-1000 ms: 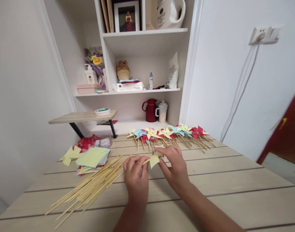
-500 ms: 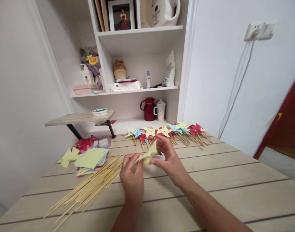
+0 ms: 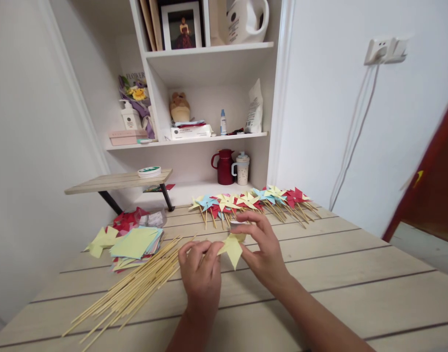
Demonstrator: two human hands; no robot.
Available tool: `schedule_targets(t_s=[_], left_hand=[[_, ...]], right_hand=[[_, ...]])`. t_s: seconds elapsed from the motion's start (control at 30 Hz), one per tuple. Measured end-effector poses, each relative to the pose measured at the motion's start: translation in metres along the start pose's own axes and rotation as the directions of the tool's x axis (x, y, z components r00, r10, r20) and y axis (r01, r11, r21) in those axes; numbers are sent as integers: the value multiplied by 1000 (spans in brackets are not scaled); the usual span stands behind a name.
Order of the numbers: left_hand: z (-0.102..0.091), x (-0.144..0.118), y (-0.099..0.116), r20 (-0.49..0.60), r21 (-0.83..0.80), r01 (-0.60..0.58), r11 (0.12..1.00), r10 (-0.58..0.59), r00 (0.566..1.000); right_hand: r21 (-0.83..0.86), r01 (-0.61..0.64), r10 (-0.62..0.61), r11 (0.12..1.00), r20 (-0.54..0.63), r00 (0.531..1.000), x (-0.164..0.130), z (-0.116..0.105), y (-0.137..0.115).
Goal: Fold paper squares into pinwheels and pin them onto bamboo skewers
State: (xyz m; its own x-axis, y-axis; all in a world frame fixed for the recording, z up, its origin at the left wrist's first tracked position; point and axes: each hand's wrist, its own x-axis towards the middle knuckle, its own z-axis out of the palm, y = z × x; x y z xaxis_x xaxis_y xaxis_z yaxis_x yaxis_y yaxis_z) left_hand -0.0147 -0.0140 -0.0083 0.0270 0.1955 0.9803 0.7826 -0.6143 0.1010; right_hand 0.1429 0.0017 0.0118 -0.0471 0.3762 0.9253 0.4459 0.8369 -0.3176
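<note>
Both hands meet above the wooden table (image 3: 355,274). The left hand (image 3: 201,276) pinches a thin stick, and the right hand (image 3: 262,252) pinches the yellow paper pinwheel (image 3: 232,247) held between them, just off the tabletop. The paper looks light and easily creased, so it is probably best gripped at its centre. Left lies a loose bundle of sticks (image 3: 136,288), then a stack of paper squares (image 3: 134,244). Beyond the hands, a row of finished pinwheels (image 3: 253,201) crosses the table below the shelves (image 3: 209,51).

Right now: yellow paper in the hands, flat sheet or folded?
Folded. The yellow paper shows pointed pinwheel flaps, pinched between the left hand and right hand, unlike the flat paper squares.
</note>
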Motion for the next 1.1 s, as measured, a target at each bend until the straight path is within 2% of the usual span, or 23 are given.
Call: schedule_targets(t_s=[0.3,0.7,1.1], left_hand=[[-2,4,1,-3,53,-97,994,97,995],[-4,8,4,-9,67,-139,988,140,990],[1,2,7,32,-67,5,998,-3,999]], right_hand=[[-54,49,-48,997,31,998,-1,-2,-2],[22,19,-22,1000,117,993,2,-5,-1],[-161,234,-234,959,17,972,3,-5,-4]])
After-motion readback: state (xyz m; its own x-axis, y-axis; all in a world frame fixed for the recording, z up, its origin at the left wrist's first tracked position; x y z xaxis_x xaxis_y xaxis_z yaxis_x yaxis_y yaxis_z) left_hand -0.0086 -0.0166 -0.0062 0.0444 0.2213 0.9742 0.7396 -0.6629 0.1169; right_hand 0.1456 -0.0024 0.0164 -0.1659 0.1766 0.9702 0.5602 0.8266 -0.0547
